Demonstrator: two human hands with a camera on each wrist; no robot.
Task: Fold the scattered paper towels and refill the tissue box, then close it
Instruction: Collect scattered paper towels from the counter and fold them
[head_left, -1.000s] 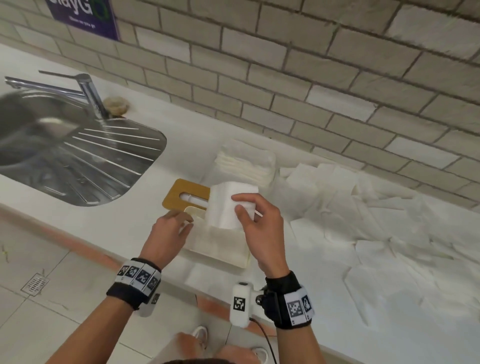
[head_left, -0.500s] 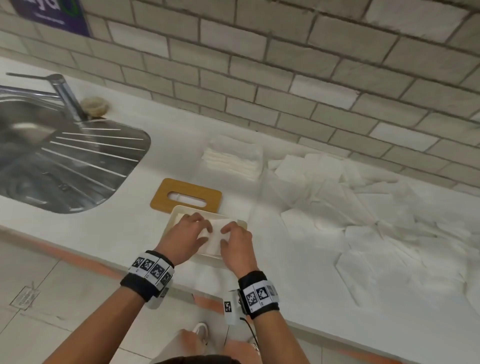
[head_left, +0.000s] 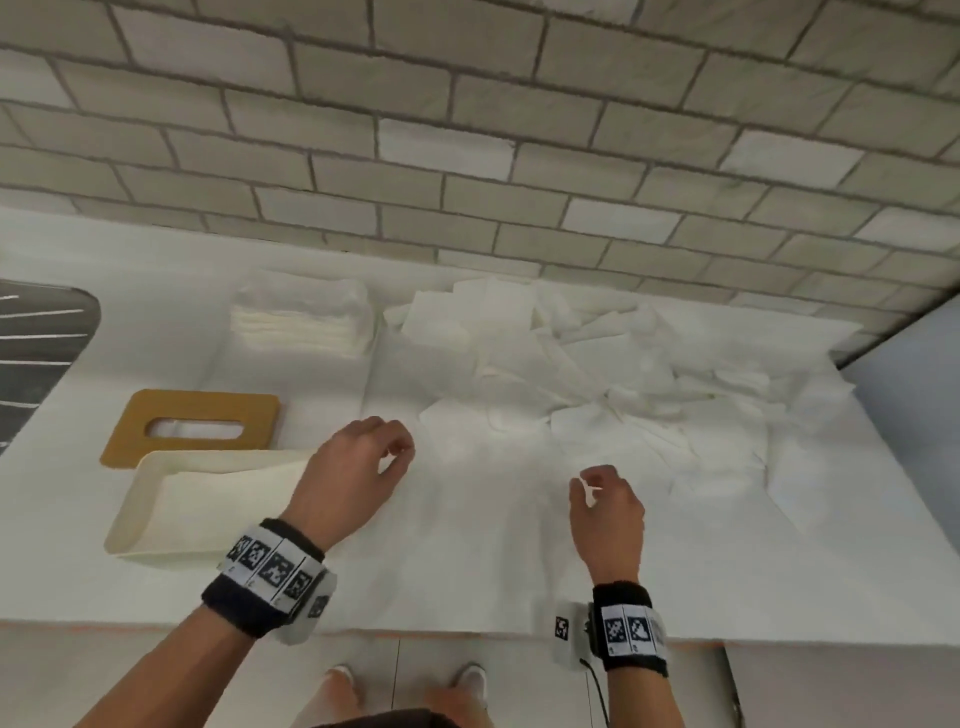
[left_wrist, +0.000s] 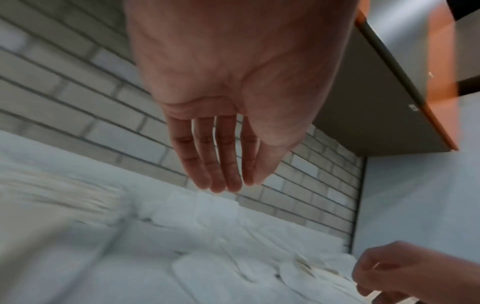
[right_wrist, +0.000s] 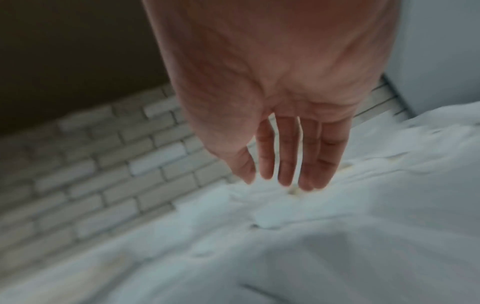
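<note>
The white bench (head_left: 156, 364) carries a wide scatter of unfolded white paper towels (head_left: 597, 384) along the brick wall, a neat folded stack (head_left: 301, 322) left of it, the open cream plastic tissue box (head_left: 171, 499) and its tan slotted wooden lid (head_left: 192, 428) behind. Both hands – left hand (head_left: 353, 467), right hand (head_left: 608, 506) – hover empty, fingers relaxed. The step looks like fetching another loose towel – the next move calls for pinching one sheet free.

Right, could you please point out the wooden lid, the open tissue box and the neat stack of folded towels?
wooden lid (head_left: 132, 434): head view, on its solid left part beside the slot.
tissue box (head_left: 130, 512): head view, on its left wall.
stack of folded towels (head_left: 304, 319): head view, on the stack's top and front edge.
</note>
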